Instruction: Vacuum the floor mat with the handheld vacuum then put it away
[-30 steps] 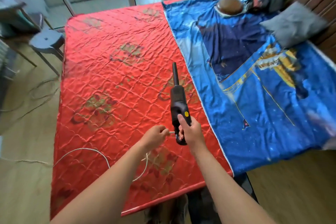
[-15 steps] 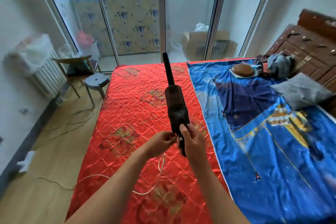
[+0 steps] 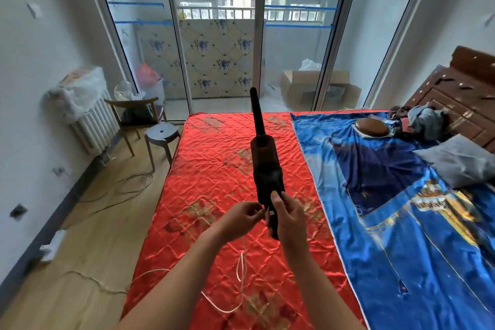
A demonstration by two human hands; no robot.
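The fingers (image 3: pixel 254 212) of the left hand (image 3: pixel 238 218) were pressed together at their tips, pinching the end of a thin white cable (image 3: pixel 242 262) just beside the vacuum's handle. Whether its plug sat in the socket could not be told. The right hand (image 3: pixel 289 215) had its fingers curled round the handle of the black handheld vacuum (image 3: pixel 266 169), with the thumb laid up along the body near a small yellow button (image 3: pixel 274 191). The vacuum was held in the air above the red quilted satin mat (image 3: pixel 214 182), its narrow nozzle pointing up and away toward the glass doors. From the left hand the cable hung down, made a loop on the mat and ran off over its left edge to the wooden floor (image 3: pixel 107 236). On the right a blue printed sheet (image 3: pixel 401 236) touched the mat along one long edge, with a grey pillow (image 3: pixel 460 161) on its far part. Left of the mat stood a round grey stool (image 3: pixel 162 131), a wooden chair (image 3: pixel 128 102) and a white radiator (image 3: pixel 96 126).
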